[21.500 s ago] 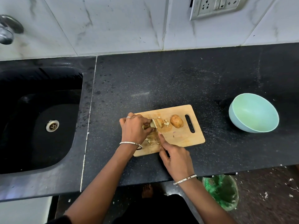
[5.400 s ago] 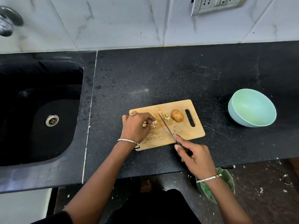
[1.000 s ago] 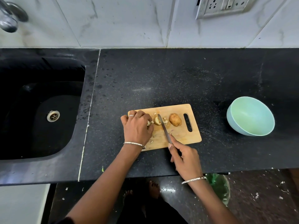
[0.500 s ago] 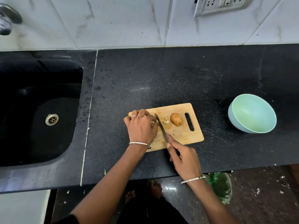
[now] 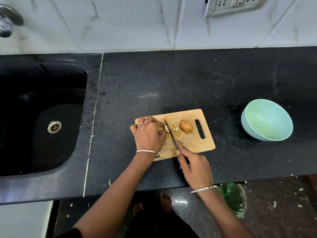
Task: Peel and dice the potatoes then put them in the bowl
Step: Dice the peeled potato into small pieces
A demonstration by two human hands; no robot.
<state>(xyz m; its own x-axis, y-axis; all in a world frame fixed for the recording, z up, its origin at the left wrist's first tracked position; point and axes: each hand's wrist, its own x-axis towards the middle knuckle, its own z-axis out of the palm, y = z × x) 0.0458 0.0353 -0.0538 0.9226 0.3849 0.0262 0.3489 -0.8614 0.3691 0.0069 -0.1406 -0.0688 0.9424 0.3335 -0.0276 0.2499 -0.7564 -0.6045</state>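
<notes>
Curling the left hand (image 5: pixel 148 135) round the potato bits (image 5: pixel 161 130), keeping them steady on the board (image 5: pixel 197 143). Gripping the knife (image 5: pixel 171 133) tight in the right hand (image 5: pixel 195 169), chopping just beside.

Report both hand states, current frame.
Left hand: fingers curled, holding a potato piece down on the cutting board.
Right hand: gripping the knife.
</notes>
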